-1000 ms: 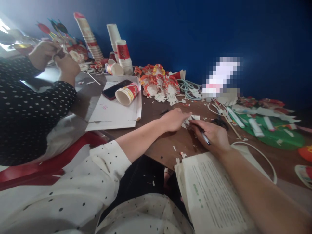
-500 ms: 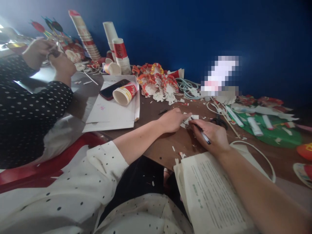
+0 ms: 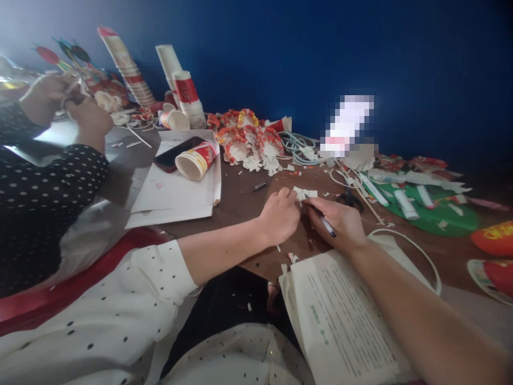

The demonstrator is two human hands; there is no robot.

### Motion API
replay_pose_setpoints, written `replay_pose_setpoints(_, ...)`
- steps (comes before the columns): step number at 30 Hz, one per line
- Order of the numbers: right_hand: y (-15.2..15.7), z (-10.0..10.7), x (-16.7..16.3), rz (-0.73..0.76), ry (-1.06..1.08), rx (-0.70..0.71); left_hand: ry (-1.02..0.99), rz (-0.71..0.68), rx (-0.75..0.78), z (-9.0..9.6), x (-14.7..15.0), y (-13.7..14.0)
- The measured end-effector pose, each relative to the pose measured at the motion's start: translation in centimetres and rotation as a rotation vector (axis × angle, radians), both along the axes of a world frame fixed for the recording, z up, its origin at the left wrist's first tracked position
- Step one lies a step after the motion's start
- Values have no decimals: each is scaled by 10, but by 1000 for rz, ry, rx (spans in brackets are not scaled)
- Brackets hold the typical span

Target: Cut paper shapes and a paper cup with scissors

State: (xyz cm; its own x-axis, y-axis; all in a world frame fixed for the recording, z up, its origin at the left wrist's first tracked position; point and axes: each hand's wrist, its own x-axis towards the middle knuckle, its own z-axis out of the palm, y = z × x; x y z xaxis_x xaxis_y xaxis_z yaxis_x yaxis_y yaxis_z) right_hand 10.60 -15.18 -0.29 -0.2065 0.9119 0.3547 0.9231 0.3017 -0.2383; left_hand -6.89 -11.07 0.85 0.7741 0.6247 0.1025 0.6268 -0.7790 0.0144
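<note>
My right hand (image 3: 340,219) is closed around a pen (image 3: 327,226) with a dark grip and a clear-looking barrel. Its fingertips meet small white paper pieces (image 3: 306,193) on the brown table. Just left of them, my left hand (image 3: 281,214) is curled with its fingers bent in, close to the paper. Whatever it may pinch is hidden behind the knuckles. A dark pen cap (image 3: 259,186) lies beyond the left hand, and black scissors (image 3: 350,201) rest past the right one.
Printed sheets (image 3: 340,315) hang over the near table edge. Cut red paper cups (image 3: 248,141), cup stacks (image 3: 187,99), coiled cord (image 3: 298,147) and a green disc (image 3: 449,222) crowd the back and right. At left, a co-worker's hands (image 3: 86,115) hold something near white papers (image 3: 160,195).
My left hand has drawn back toward me, and its stretched index finger is now curled in. The right hand keeps the pen at the paper. The whole view has shifted slightly.
</note>
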Motion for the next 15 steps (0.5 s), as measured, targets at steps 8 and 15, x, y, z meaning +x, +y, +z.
replay_pose_setpoints(8,0,2,-2,-20,23,-14,18,30,-45,-2,-1,2)
replay_pose_setpoints(15,1,0,0,-11,23,0,26,55,-117,6,-1,1)
